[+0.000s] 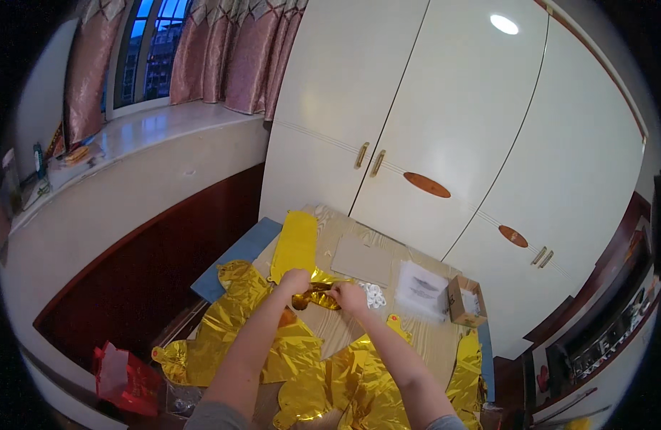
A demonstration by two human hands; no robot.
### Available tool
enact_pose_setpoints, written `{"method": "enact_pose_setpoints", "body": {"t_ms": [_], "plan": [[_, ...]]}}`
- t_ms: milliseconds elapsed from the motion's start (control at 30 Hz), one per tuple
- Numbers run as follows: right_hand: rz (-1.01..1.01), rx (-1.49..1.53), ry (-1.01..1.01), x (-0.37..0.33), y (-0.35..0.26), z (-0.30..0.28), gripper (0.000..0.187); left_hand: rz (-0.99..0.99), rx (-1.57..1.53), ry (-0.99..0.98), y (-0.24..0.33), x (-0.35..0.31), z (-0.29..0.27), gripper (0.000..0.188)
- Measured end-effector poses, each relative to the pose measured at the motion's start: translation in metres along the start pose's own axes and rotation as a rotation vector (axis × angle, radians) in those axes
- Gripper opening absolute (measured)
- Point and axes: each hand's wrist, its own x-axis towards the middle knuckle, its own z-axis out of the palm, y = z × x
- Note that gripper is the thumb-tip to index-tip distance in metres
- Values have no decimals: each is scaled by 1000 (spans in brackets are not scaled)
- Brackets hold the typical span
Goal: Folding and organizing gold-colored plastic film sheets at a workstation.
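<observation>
Pink curtains (pixel 237 64) flank a window (pixel 160 68); a white wardrobe (pixel 445 93) bears 2 brown ovals (pixel 427 185).

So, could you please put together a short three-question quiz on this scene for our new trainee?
1. Multiple choice: what do the left hand and right hand both hold?
A) a red bag
B) a gold foil piece
C) a cardboard box

2. True or false: the cardboard box stands to the left of the left hand.

3. Fill in: the pile of small items to the right of the right hand is ____ in colour.

Key:
1. B
2. False; the cardboard box stands to the right of both hands.
3. white
</observation>
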Motion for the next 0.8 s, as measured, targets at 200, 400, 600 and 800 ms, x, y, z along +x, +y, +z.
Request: {"method": "enact_pose_setpoints", "body": {"t_ms": [200, 400, 600, 800], "plan": [[-215, -39, 70, 8, 10, 12, 18, -7, 32, -27, 8, -4, -10, 36], [-192, -60, 36, 6, 11, 11, 16, -81, -32, -2, 9, -2, -7, 47], [-162, -103, 149, 5, 24, 9, 14, -42, 55, -77, 35, -16, -23, 46], [-193, -193, 225, 3, -11, -5, 14, -23, 1, 1, 8, -11, -7, 23]]}}
